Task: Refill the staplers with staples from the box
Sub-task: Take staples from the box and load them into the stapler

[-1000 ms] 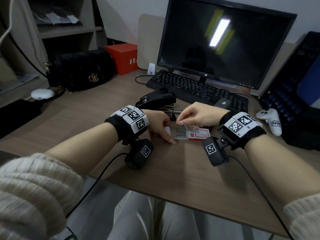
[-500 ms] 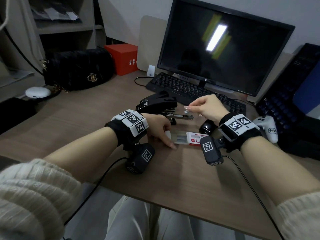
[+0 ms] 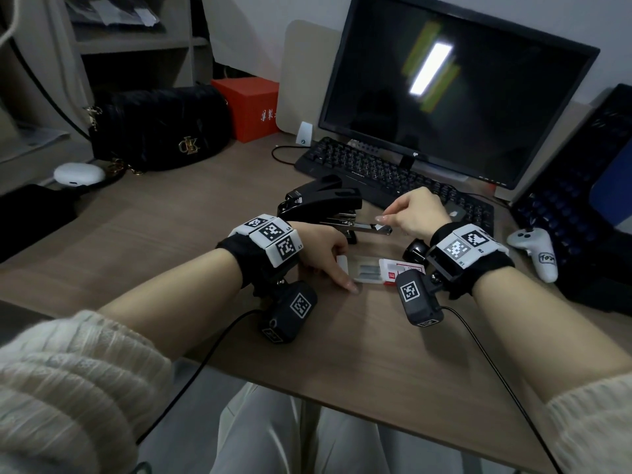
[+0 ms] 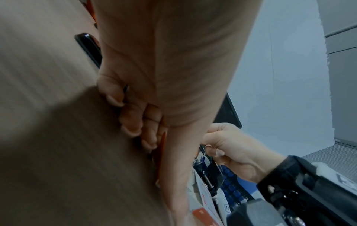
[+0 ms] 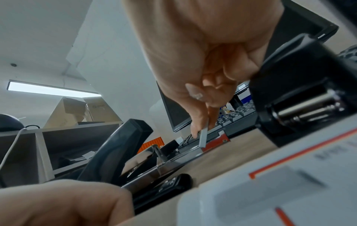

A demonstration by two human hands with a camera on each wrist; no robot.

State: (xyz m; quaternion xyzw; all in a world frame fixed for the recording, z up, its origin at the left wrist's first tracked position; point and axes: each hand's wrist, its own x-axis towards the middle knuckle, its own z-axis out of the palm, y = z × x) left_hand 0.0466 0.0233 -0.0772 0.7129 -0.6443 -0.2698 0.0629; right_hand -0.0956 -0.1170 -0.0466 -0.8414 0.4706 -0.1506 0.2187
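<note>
A black stapler lies open on the desk with its metal magazine slid out toward the right. My right hand pinches a short strip of staples just above the magazine's outer end. The staple box sits nearer me, its tray pulled out of the red-and-white sleeve, with staple strips showing inside. My left hand holds the tray's left end, thumb along the near edge. In the left wrist view its curled fingers press down beside the box edge.
A keyboard and a dark monitor stand right behind the stapler. A small black object lies under my right wrist, with a white controller further right. At the back left are a black handbag and a red box.
My right hand has lifted off the staple box with a strip of staples and moved up and away to the stapler's open magazine. The left hand stayed on the box.
</note>
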